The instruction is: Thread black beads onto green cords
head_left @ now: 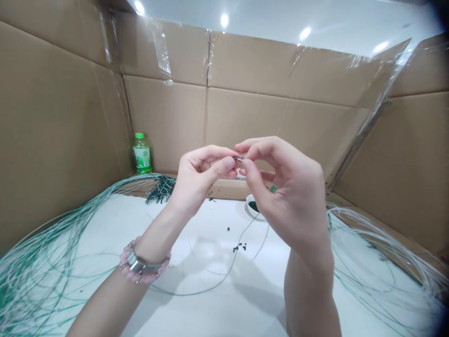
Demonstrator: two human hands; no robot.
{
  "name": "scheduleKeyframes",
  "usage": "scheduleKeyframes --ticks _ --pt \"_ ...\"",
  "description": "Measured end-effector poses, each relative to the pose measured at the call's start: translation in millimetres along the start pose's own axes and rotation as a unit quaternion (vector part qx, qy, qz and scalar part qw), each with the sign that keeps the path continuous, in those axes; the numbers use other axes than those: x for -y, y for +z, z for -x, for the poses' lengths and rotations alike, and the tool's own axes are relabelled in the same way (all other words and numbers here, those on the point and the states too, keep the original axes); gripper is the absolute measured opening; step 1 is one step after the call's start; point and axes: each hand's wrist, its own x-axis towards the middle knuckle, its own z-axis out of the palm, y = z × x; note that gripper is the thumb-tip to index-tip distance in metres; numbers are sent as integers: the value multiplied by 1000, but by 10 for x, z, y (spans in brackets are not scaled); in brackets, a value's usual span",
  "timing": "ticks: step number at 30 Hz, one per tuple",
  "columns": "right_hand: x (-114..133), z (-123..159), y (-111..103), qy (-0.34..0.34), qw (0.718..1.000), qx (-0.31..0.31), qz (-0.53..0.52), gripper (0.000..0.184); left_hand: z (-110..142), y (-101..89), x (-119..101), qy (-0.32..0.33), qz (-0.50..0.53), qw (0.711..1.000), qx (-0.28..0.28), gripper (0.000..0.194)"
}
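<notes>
My left hand (206,171) pinches a tiny dark piece (235,158) between thumb and forefinger, in front of me above the table. My right hand (280,182) meets it fingertip to fingertip, closed on a thin wire end (240,159) that looks pale or metallic and points at the dark piece. Whether the two are joined is too small to tell. A thin green wire (224,279) curves below my hands across the white table. Several small black pieces (240,247) lie near it. Behind my right hand, partly hidden, stands a white bowl (249,211) of dark pieces.
Bundles of green and white wires (52,248) spread along the left, their dark-tipped ends (161,188) at the back. More wires (386,252) lie at the right. A green-capped bottle (142,154) stands back left. Cardboard walls (252,112) enclose the white table (196,313).
</notes>
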Motion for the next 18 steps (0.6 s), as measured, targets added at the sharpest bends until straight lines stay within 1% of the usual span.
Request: scheduleKeyframes --ticks 4,8,14,18 --pt "2 3 -3 -3 1000 6 5 8 3 10 -10 -4 -10 1000 -12 12" --pt "9 7 4 -6 1000 -4 1 9 14 5 -5 8 -13 1000 2 7" --pt "19 8 22 -19 1000 -16 19 10 43 -7 -20 57 -107 992 -15 8" --pt "6 1 25 -26 999 -23 19 10 45 -11 -29 69 -123 990 -12 7"
